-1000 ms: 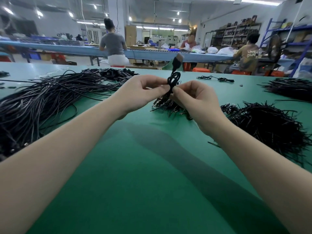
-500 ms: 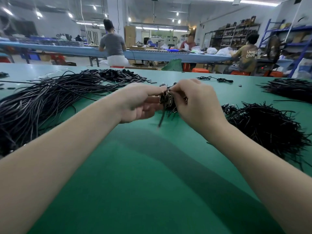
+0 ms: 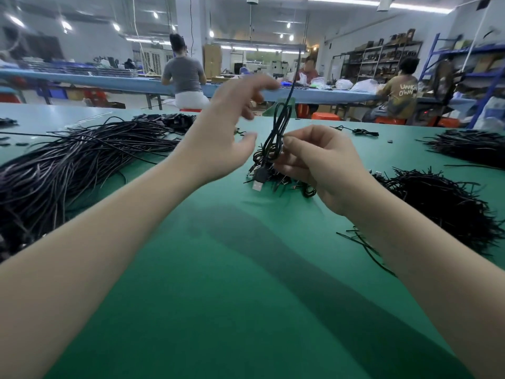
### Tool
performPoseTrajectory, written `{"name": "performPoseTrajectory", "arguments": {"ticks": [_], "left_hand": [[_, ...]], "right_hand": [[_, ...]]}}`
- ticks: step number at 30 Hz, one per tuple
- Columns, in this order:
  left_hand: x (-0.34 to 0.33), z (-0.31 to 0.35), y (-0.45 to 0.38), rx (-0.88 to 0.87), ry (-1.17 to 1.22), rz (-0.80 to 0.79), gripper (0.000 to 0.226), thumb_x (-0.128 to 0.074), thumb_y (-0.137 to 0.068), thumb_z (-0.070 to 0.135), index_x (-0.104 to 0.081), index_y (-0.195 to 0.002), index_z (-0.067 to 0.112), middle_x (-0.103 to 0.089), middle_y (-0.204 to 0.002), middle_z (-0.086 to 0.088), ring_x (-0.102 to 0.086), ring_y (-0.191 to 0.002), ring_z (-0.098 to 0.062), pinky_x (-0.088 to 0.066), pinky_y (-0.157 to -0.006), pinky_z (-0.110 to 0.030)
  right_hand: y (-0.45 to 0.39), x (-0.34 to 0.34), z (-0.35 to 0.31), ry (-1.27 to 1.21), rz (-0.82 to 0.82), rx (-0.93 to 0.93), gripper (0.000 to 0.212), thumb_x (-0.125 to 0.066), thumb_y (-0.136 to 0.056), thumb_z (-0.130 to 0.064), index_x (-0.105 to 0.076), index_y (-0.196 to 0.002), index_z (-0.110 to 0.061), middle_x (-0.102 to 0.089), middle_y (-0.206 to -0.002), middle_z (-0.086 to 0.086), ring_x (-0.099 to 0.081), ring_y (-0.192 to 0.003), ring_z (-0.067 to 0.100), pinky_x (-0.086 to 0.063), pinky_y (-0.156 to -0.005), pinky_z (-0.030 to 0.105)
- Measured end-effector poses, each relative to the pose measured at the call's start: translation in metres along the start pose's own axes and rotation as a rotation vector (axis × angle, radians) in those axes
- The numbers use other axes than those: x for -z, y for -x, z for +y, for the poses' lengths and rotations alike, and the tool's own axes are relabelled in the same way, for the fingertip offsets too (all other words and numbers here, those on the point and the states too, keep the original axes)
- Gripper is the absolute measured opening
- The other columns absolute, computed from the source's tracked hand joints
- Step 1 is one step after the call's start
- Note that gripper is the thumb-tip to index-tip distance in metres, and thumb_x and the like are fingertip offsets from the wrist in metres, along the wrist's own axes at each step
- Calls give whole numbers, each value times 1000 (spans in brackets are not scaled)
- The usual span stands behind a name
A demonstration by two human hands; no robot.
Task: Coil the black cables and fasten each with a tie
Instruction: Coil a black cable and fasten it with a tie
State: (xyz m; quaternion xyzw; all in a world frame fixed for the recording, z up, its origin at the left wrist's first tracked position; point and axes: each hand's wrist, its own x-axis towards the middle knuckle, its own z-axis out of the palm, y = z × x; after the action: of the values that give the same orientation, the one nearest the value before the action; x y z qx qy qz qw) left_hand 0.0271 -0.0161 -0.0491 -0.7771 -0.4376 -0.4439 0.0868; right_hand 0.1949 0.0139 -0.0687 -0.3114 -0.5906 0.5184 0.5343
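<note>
The green table (image 3: 246, 296) ran wide under workshop lights, with people seated at a blue bench (image 3: 109, 83) far behind; my right hand (image 3: 322, 165) pinched a black USB cable (image 3: 278, 127) folded into upright loops, its plug (image 3: 258, 181) hanging just above the table; my left hand (image 3: 226, 132) hovered beside it, fingers spread and blurred, holding nothing; loose cables (image 3: 68, 170) lay heaped at left, a pile of black ties (image 3: 442, 201) at right, another pile (image 3: 472, 146) farther right.
</note>
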Motion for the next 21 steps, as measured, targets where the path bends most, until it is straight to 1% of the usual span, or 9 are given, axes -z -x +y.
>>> {"name": "performPoseTrajectory", "arguments": {"ticks": [3,6,8,11,13,15,17,19,21], "left_hand": [[-1,-8,4,-208,-176,1,33,-68,-79,5,-72,-107,22,-62,-112,5,-56,-104,-11,-47,-90,-31],[-4,-16,6,-164,-126,22,25,-72,-80,13,-76,-102,24,-70,-103,10,-62,-98,-4,-49,-89,-23],[-10,-16,7,-20,-12,15,20,-74,-80,18,-75,-97,28,-70,-94,15,-63,-90,2,-49,-81,-17],[-25,-4,9,316,399,52,12,-76,-81,18,-69,-83,28,-69,-76,17,-62,-70,5,-47,-64,-12],[-33,7,8,562,636,39,11,-71,-86,21,-64,-78,24,-68,-69,12,-62,-65,-3,-47,-56,-14],[-29,13,4,849,943,-105,15,-67,-88,27,-61,-76,21,-67,-66,7,-60,-57,-7,-46,-46,-14],[-19,16,1,1062,1278,-288,14,-67,-80,27,-63,-73,15,-65,-63,3,-58,-46,-5,-44,-38,-15],[-13,16,0,1125,1398,-347,18,-64,-76,25,-67,-64,13,-63,-59,6,-58,-42,-2,-40,-32,-14],[-13,16,-1,1145,1268,-314,26,-62,-81,27,-70,-59,15,-62,-57,10,-57,-41,1,-36,-31,-13]], "right_hand": [[1,-2,-1,-69,-55,-117,9,-59,-91,-1,-59,-82,-5,-64,-77,12,-67,-57,15,-57,-56,25],[1,1,1,113,-72,-103,12,-62,-91,-5,-62,-79,-10,-67,-72,6,-68,-61,15,-57,-57,26],[0,3,2,367,-22,15,14,-65,-89,-10,-64,-77,-17,-69,-72,3,-68,-69,17,-55,-66,30],[1,3,2,759,101,352,10,-65,-88,-13,-69,-80,-18,-66,-69,-8,-62,-66,10,-49,-65,19],[3,5,3,985,149,647,10,-61,-89,-9,-69,-85,-9,-64,-72,-2,-58,-67,18,-48,-64,29],[5,10,5,1181,175,958,8,-59,-86,0,-66,-83,2,-64,-78,13,-58,-68,33,-47,-58,37],[4,18,8,1265,171,1195,8,-59,-83,6,-67,-81,5,-65,-79,19,-60,-65,36,-47,-58,36],[3,21,13,1217,102,1208,9,-58,-85,5,-67,-85,7,-65,-82,22,-63,-68,39,-51,-57,39],[3,17,17,1061,48,1080,9,-59,-87,2,-66,-87,6,-63,-81,20,-61,-70,38,-50,-57,40]]}}
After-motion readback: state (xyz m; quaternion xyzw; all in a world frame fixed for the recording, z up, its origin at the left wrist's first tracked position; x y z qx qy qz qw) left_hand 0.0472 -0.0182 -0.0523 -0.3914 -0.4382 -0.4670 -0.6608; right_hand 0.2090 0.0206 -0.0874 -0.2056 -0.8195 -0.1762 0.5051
